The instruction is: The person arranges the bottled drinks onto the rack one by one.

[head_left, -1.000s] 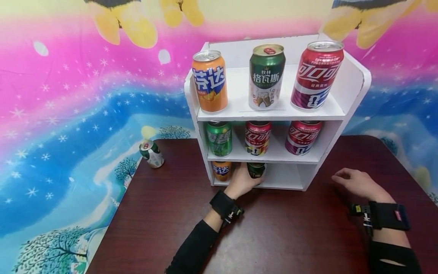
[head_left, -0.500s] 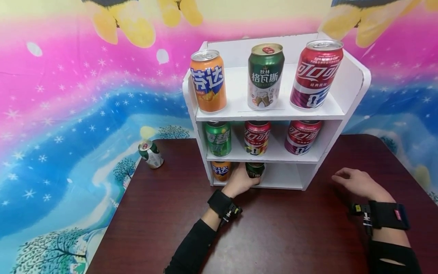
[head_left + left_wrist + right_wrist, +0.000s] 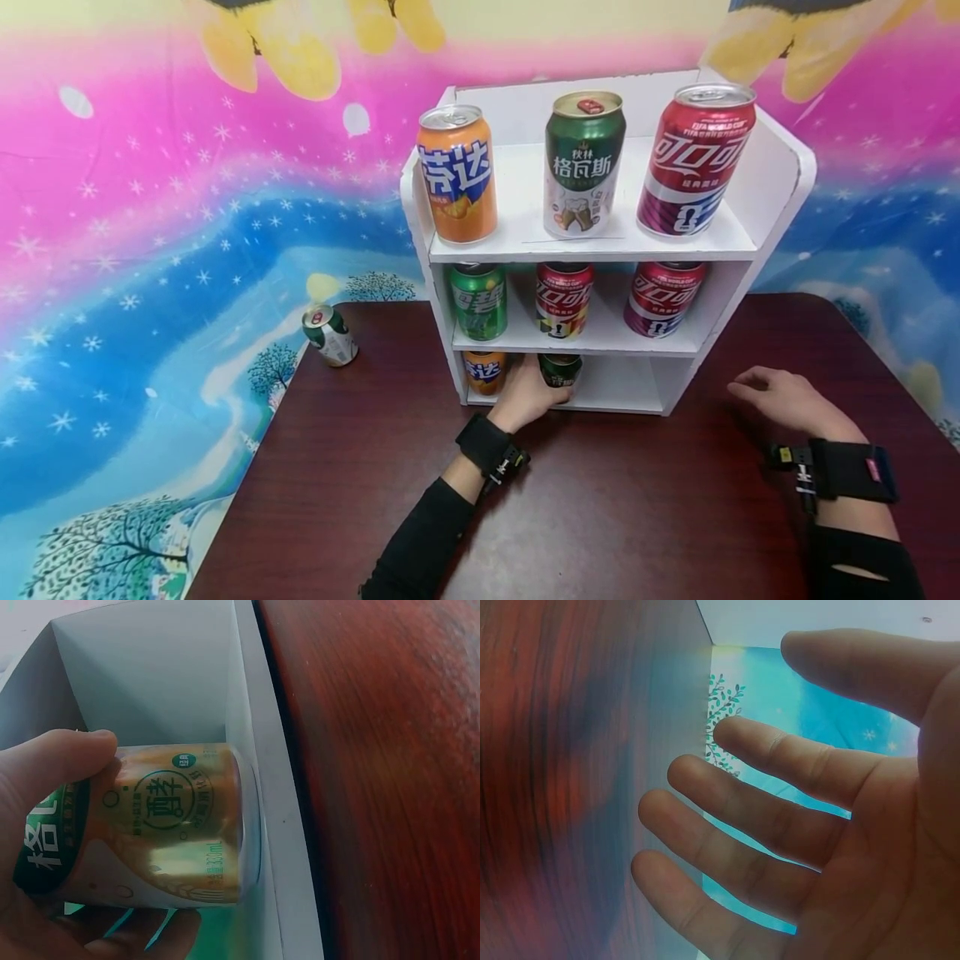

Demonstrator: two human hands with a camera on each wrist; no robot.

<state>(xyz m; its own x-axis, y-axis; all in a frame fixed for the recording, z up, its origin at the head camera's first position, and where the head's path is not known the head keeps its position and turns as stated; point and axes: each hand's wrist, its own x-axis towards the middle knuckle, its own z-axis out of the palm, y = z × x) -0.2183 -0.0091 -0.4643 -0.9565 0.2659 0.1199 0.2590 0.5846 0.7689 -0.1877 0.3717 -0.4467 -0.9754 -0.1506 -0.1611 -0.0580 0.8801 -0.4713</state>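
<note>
On the bottom shelf, my left hand (image 3: 528, 392) grips a green kvass can (image 3: 559, 372) with thumb and fingers on either side. In the left wrist view the can (image 3: 180, 825) shows a gold label and stands with its base on the shelf board (image 3: 277, 825). An orange soda can (image 3: 483, 372) is just left of that hand, partly covered by it. Off to the right of the shelf, my right hand (image 3: 783, 404) is over the dark wooden table (image 3: 615, 508) and holds nothing. Its fingers (image 3: 757, 810) are spread and relaxed in the right wrist view.
The white three-tier shelf (image 3: 480, 256) has an orange can (image 3: 457, 179), a green can (image 3: 583, 167) and a red cola can (image 3: 697, 162) on top. Its middle tier bears a green can (image 3: 478, 304) and two red ones. Another green-and-white can (image 3: 330, 336) stands at the table's left edge.
The left hand and the kvass can have shifted very slightly left since the first frame, mostly along with the whole view. The right hand stays in place.
</note>
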